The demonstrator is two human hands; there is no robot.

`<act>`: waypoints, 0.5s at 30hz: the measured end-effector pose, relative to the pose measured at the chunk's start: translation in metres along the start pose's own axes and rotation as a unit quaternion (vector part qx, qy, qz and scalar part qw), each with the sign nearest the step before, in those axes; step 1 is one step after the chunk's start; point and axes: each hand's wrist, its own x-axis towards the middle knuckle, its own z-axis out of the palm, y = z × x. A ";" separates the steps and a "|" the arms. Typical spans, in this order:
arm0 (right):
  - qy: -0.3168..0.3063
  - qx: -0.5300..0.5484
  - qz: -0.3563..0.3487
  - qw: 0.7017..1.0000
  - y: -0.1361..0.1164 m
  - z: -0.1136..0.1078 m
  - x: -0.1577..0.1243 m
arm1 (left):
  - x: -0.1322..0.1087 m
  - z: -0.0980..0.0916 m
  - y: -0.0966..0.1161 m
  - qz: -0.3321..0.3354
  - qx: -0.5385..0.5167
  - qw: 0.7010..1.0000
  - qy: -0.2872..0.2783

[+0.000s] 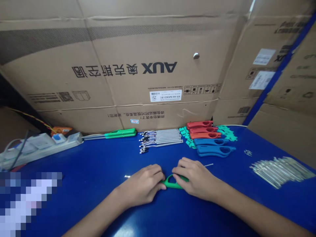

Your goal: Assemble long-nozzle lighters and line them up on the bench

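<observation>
Both hands grip a green plastic long-lighter casing (pixel 173 185) low over the blue table. My left hand (pixel 146 184) is closed round its left end, with a small silver tip (pixel 127 176) showing beyond that hand. My right hand (pixel 194 177) is closed over the right part, fingers curled near the open loop. A thin pale rod (pixel 208 165) shows behind the right hand; I cannot tell whether it lies on the table or is held. The palms hide much of the casing.
Behind are finished-looking green lighters (pixel 120 133), silver tubes with wires (pixel 168 137), teal small parts (pixel 190 141), red casings (pixel 199 124), orange casings (pixel 204 135) and blue casings (pixel 216 150). Metal rods (pixel 281 171) lie right. A power strip (pixel 41 151) stands left; cardboard (pixel 138 39) walls the back.
</observation>
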 end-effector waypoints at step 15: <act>-0.064 0.109 -0.021 0.992 -0.005 -0.004 -0.001 | -0.001 -0.006 0.002 -0.040 -0.081 0.996 -0.020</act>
